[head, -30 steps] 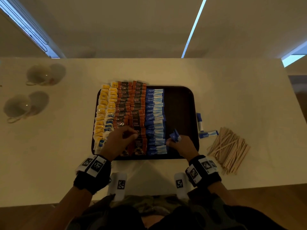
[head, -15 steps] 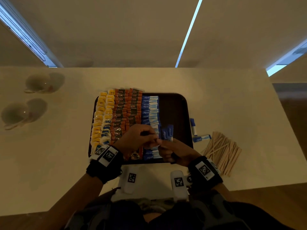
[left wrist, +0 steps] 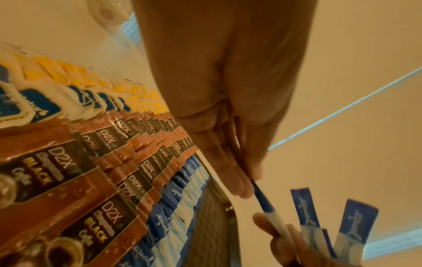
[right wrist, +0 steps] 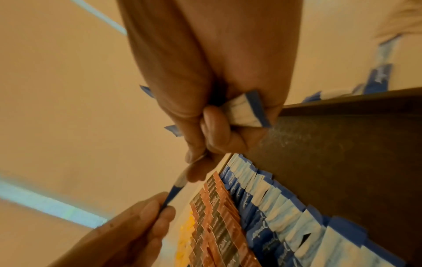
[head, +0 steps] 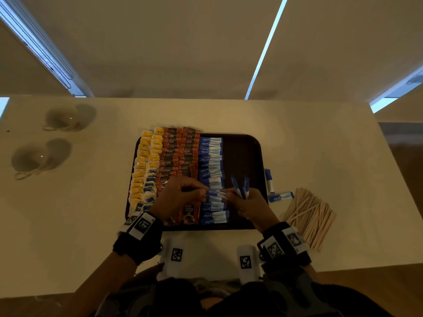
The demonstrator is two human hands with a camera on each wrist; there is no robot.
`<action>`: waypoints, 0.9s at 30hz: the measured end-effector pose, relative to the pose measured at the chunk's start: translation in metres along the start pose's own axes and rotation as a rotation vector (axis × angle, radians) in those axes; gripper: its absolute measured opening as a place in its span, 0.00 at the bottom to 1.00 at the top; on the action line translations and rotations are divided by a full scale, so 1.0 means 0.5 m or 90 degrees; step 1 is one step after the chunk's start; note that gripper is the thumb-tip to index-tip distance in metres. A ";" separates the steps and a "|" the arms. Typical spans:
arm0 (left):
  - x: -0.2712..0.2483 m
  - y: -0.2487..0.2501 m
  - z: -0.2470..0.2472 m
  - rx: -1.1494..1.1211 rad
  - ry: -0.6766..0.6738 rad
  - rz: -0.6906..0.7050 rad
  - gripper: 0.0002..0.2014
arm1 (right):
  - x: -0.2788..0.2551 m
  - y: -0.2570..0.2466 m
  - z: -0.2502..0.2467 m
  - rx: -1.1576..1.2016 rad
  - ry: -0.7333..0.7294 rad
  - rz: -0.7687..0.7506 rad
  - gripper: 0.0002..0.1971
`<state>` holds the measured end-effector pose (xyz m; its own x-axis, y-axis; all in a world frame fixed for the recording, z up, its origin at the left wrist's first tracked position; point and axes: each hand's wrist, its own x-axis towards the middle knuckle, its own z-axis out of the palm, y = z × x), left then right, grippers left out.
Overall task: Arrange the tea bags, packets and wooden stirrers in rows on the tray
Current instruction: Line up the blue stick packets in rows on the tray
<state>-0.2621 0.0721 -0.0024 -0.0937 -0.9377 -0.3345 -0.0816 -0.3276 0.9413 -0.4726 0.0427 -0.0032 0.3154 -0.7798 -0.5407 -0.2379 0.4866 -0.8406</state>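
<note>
White table (head: pixel 297 145) carried the dark tray (head: pixel 242 156). Above its blue row, the left hand (head: pixel 178 197) pinched one blue packet (head: pixel 215 193) by its dark end; the right hand (head: pixel 251 205) pinched the pale end and clutched spares (head: pixel 240 188). Light and limp, the packet likely handles best gripped at the ends.

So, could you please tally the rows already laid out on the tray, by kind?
Tea bag rows: 2
Brown coffee packet rows: 2
Blue sweetener packet rows: 1
Total: 5
</note>
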 end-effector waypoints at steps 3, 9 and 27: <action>0.003 -0.016 0.000 -0.022 0.045 -0.013 0.07 | 0.008 0.014 0.010 -0.037 0.035 -0.018 0.07; 0.009 -0.033 0.008 0.040 0.048 -0.039 0.06 | 0.030 0.044 0.007 -0.086 0.142 -0.012 0.05; -0.019 -0.091 -0.103 0.126 0.165 -0.075 0.07 | 0.228 -0.009 -0.001 -0.285 0.122 0.095 0.09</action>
<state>-0.2066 0.0901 -0.0395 0.1808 -0.9013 -0.3937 -0.2698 -0.4304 0.8614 -0.4360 -0.0484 -0.0612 0.0834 -0.7930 -0.6034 -0.6513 0.4149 -0.6353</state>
